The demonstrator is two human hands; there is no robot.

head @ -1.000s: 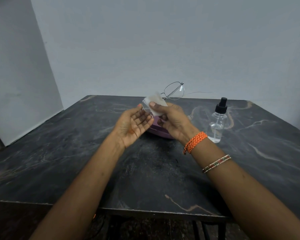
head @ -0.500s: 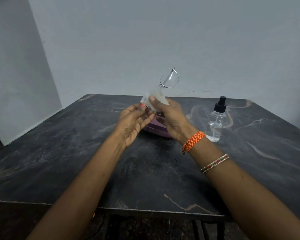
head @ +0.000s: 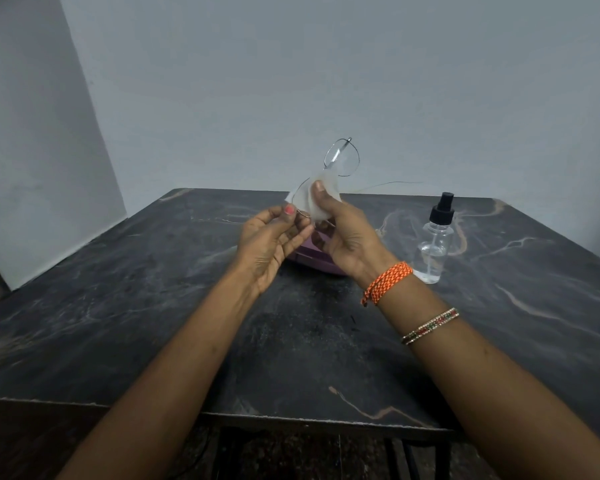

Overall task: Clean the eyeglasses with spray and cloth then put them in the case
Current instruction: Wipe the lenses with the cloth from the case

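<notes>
Thin wire-framed eyeglasses (head: 342, 157) are held upright above the table, one lens sticking up, one temple trailing to the right. My left hand (head: 271, 244) pinches the lower rim of the frame. My right hand (head: 343, 233) presses a white cloth (head: 312, 199) around the lower lens with thumb on top. A purple case (head: 309, 259) lies on the table behind and under both hands, mostly hidden. The clear spray bottle (head: 435, 244) with a black pump top stands to the right, apart from my hands.
The dark marble table (head: 153, 306) has its front edge near me. Grey walls close off the back and left.
The eyeglasses have tipped from lying sideways to standing upright, and both hands have risen a little. My left fingers have closed onto the frame.
</notes>
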